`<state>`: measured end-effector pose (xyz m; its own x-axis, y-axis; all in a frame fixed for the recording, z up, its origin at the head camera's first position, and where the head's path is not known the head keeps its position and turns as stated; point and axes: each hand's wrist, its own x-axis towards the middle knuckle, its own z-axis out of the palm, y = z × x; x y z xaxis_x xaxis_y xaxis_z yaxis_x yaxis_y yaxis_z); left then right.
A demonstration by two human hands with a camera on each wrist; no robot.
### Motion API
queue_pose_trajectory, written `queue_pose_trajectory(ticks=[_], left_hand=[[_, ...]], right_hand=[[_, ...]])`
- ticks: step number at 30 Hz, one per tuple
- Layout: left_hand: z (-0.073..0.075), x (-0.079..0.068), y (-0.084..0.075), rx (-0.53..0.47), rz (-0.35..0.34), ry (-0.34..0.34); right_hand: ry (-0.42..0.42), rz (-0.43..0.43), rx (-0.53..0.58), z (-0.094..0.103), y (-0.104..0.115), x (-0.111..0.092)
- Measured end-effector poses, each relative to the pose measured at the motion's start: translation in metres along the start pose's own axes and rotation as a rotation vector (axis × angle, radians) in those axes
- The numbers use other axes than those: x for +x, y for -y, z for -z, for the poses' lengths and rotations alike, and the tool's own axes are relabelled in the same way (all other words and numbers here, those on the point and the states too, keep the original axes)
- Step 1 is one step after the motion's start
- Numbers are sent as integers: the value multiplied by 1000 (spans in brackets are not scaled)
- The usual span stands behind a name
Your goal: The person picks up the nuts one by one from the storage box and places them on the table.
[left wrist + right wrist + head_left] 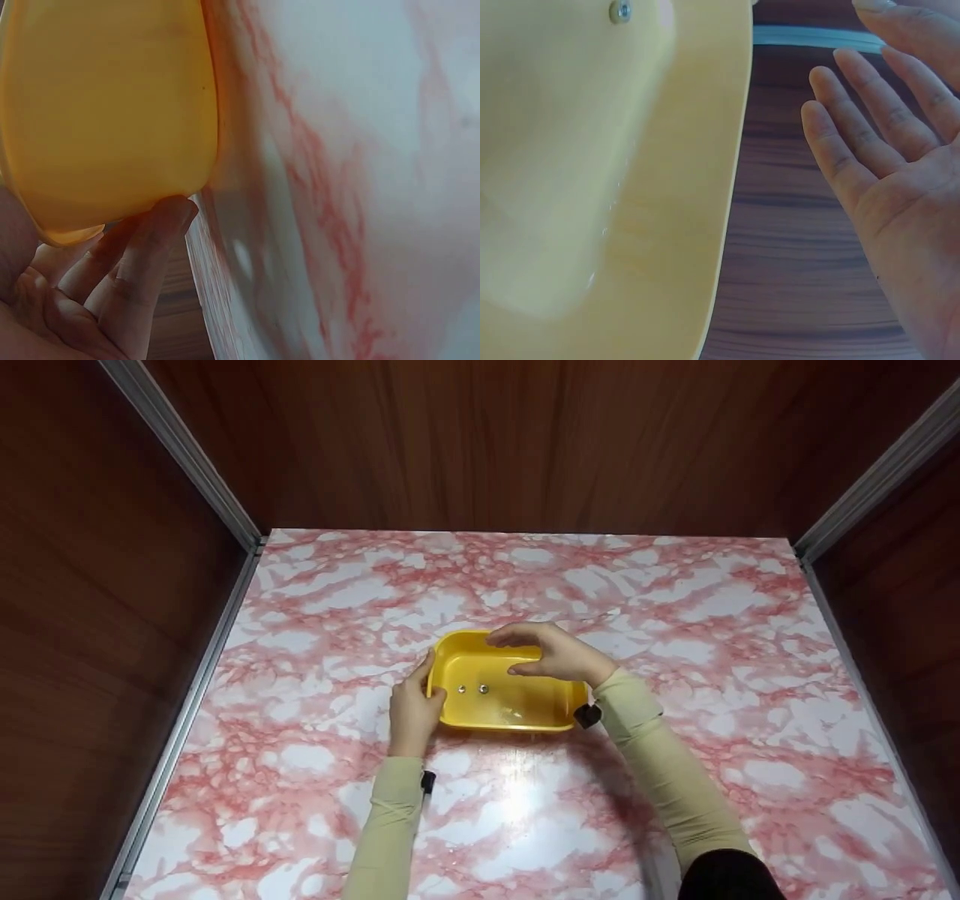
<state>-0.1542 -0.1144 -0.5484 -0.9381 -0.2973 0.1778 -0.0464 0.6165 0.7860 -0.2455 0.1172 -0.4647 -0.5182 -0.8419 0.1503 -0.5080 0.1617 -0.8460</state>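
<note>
A yellow plastic tray (532, 701), rectangular with rounded corners, is over the middle of the table in the head view. My left hand (414, 709) grips its left end, thumb at the rim and fingers on the outer wall; the left wrist view shows fingertips (169, 214) against the tray's lower edge. Two small shiny metal pieces (484, 689) lie on the tray's floor, left of centre. Above the tray's far right part hovers my right hand (559, 652), fingers spread apart from the thumb. The right wrist view shows its palm (922, 210) with nothing in it.
Red-and-white marbled tabletop (315, 607) surrounds the tray. Dark wood panels stand on three sides, including a back panel (487, 450), with grey metal strips (195, 457) at the corners. Black bands (428, 781) sit at the wrists.
</note>
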Motion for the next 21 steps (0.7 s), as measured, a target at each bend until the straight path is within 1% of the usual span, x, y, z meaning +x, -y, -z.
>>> queue_pose_trajectory(ticks=[3, 9, 17, 21], left_hand=[[0, 0, 0, -2, 6, 3], [0, 0, -1, 7, -6, 1], [0, 0, 1, 19, -2, -12], [0, 0, 1, 19, -11, -18]], right_hand=[[11, -1, -3, -2, 6, 4], [25, 7, -1, -3, 23, 10], [40, -8, -1, -5, 25, 16], [39, 0, -1, -6, 22, 19]])
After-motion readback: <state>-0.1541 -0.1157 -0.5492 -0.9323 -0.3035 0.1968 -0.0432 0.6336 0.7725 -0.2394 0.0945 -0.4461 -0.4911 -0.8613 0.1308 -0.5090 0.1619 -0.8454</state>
